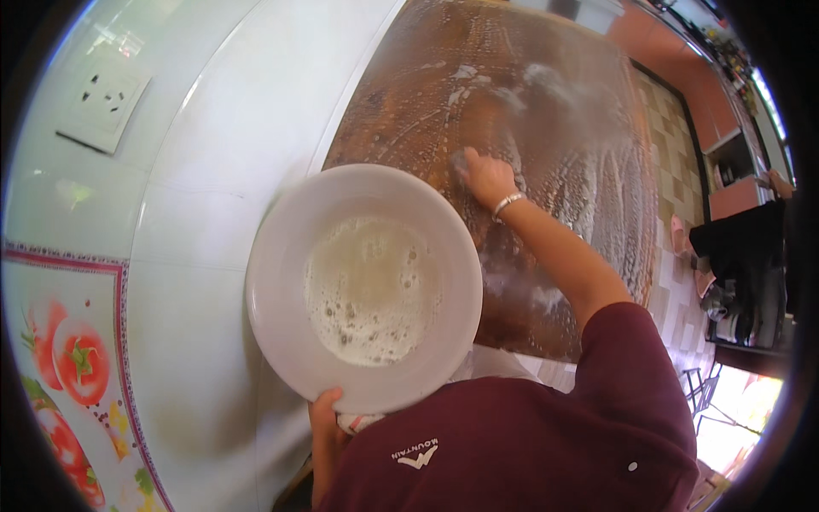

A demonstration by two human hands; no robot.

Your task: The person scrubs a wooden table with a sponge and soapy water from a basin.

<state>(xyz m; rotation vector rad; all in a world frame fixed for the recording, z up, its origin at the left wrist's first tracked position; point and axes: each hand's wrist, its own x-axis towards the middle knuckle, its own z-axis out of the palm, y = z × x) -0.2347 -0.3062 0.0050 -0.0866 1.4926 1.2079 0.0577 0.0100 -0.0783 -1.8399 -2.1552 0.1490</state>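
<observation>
My left hand [325,413] grips the near rim of a white basin [281,288], thumb over the edge. Cloudy, sudsy water [371,294] with bubbles fills the basin's bottom. Under the rim beside that hand shows a bit of white and pink fabric [358,422]; what it belongs to is hidden. My right hand [491,179], a silver bracelet [508,203] at its wrist, is closed around a small grey scrubbing pad [459,161]. The pad rests against a brown wooden tabletop [409,115] that is wet and streaked with foam.
A white tiled wall [217,211] runs along the left, with a power socket [105,102] and a tomato-patterned decal [80,358]. Beyond the table's right edge lie a tiled floor [668,128], orange cabinets [697,96], pink slippers [678,233] and a black-covered piece of furniture [742,243].
</observation>
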